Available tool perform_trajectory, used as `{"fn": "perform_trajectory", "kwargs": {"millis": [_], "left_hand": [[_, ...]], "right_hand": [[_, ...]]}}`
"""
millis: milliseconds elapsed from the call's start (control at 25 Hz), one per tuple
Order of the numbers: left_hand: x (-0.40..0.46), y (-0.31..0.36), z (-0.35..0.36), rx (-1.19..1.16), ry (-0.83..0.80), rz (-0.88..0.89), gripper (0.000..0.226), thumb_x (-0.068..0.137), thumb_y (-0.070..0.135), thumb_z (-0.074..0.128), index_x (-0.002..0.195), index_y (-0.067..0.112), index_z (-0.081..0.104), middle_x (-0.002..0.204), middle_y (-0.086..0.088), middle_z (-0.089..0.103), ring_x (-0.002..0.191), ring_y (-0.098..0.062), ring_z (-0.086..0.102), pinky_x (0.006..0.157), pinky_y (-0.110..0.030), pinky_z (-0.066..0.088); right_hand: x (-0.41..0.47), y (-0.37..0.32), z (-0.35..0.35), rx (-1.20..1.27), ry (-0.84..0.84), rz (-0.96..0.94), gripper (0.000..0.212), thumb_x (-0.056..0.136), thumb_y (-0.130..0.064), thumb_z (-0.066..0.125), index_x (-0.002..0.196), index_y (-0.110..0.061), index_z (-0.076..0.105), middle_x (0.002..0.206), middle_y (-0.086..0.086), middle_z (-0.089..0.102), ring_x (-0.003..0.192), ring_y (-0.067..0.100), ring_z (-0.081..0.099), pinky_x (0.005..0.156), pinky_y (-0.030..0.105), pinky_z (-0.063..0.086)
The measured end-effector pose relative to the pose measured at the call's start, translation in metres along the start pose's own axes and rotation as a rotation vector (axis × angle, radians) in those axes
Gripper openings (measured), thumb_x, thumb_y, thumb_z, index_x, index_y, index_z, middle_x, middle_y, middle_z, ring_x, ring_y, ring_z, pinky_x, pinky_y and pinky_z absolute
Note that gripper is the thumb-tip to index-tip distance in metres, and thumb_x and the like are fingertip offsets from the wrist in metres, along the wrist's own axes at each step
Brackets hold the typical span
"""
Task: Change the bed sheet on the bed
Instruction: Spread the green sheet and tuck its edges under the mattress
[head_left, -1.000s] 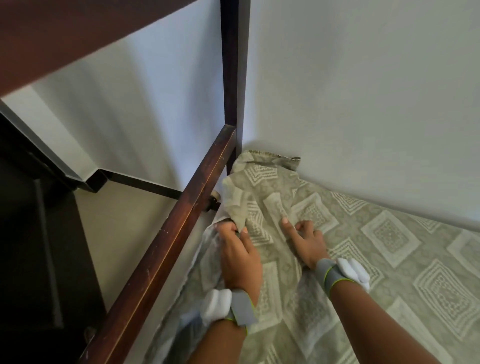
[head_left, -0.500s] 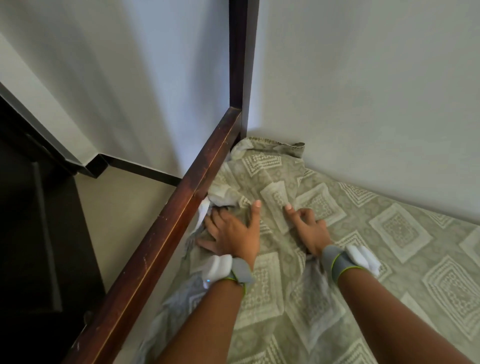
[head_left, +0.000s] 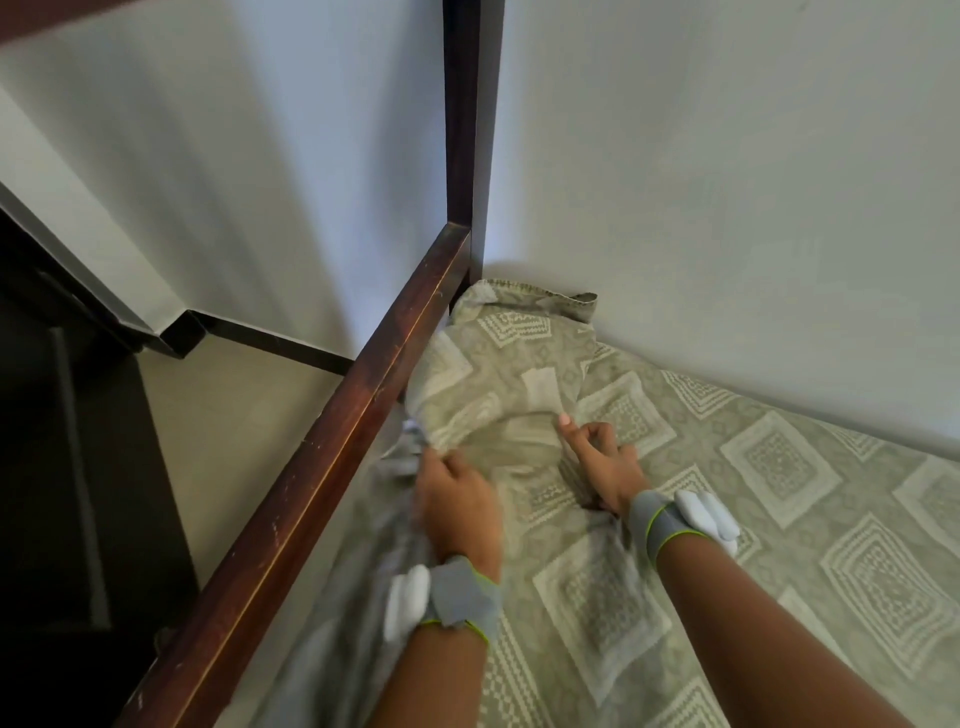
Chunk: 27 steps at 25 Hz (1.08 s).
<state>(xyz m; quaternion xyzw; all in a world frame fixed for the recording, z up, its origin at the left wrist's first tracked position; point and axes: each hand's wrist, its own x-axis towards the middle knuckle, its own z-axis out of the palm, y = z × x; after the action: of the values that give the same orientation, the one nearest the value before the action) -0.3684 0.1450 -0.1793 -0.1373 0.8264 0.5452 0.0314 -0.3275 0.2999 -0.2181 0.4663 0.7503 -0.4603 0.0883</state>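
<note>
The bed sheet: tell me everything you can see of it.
The bed sheet is pale green woven-looking fabric printed with cream nested squares and diamonds. It lies spread over the bed, flat toward the right and rumpled at the far corner, where its hemmed edge stands bunched against the wall beside the dark wooden rail. The left hand grips a gathered fold by the rail; the right hand presses the cloth down, forefinger extended. Its left edge is blurred.

One sheet (head_left: 675, 519), two hands (head_left: 460, 506) (head_left: 605, 462), two wristbands (head_left: 462, 597) (head_left: 657, 519), seemingly one rail (head_left: 332, 457).
</note>
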Motion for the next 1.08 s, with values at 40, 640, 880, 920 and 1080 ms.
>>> {"fn": "perform_trajectory", "kwargs": {"millis": [40, 640, 880, 920, 1080], "left_hand": [[0.012, -0.003, -0.004, 0.073, 0.082, 0.023, 0.042, 0.096, 0.024, 0.041, 0.128, -0.002, 0.052, 0.127, -0.028, 0.056, 0.116, -0.042, 0.053, 0.097, -0.040, 0.038], [0.038, 0.001, 0.032, 0.808, -0.072, 0.451, 0.056, 0.083, 0.048, 0.061, 0.131, 0.021, 0.050, 0.140, -0.011, 0.039, 0.130, -0.033, 0.033, 0.100, -0.055, 0.024], [0.064, 0.021, 0.027, 0.279, -0.015, 0.248, 0.027, 0.096, 0.035, 0.046, 0.099, 0.016, 0.064, 0.088, -0.004, 0.071, 0.080, -0.023, 0.063, 0.063, -0.024, 0.040], [0.056, 0.029, 0.033, 0.137, -0.016, 0.200, 0.027, 0.096, 0.031, 0.043, 0.100, 0.013, 0.062, 0.085, 0.000, 0.071, 0.077, -0.019, 0.064, 0.065, -0.020, 0.045], [0.034, 0.040, 0.058, 0.273, -0.045, 0.269, 0.043, 0.093, 0.015, 0.050, 0.132, -0.001, 0.037, 0.118, -0.022, 0.063, 0.107, -0.036, 0.060, 0.089, -0.033, 0.039]], "right_hand": [[0.001, 0.002, 0.001, -0.031, -0.014, -0.032, 0.072, 0.057, -0.096, 0.028, 0.102, -0.043, 0.047, 0.117, 0.008, 0.044, 0.114, 0.028, 0.038, 0.107, 0.036, 0.031], [0.001, 0.008, 0.003, -0.093, 0.048, -0.094, 0.064, 0.056, -0.087, 0.049, 0.094, -0.037, 0.036, 0.110, 0.010, 0.044, 0.111, 0.033, 0.047, 0.106, 0.045, 0.036], [0.003, 0.007, 0.004, -0.191, 0.089, -0.115, 0.062, 0.062, -0.079, 0.058, 0.096, -0.034, 0.034, 0.108, 0.007, 0.043, 0.109, 0.032, 0.048, 0.100, 0.042, 0.040], [0.002, 0.006, 0.005, -0.198, 0.094, -0.111, 0.061, 0.062, -0.079, 0.058, 0.096, -0.034, 0.034, 0.108, 0.006, 0.043, 0.109, 0.032, 0.049, 0.099, 0.042, 0.041], [0.003, 0.006, 0.002, -0.194, 0.068, -0.089, 0.062, 0.063, -0.077, 0.061, 0.097, -0.032, 0.036, 0.110, 0.008, 0.043, 0.111, 0.034, 0.048, 0.100, 0.042, 0.039]]}}
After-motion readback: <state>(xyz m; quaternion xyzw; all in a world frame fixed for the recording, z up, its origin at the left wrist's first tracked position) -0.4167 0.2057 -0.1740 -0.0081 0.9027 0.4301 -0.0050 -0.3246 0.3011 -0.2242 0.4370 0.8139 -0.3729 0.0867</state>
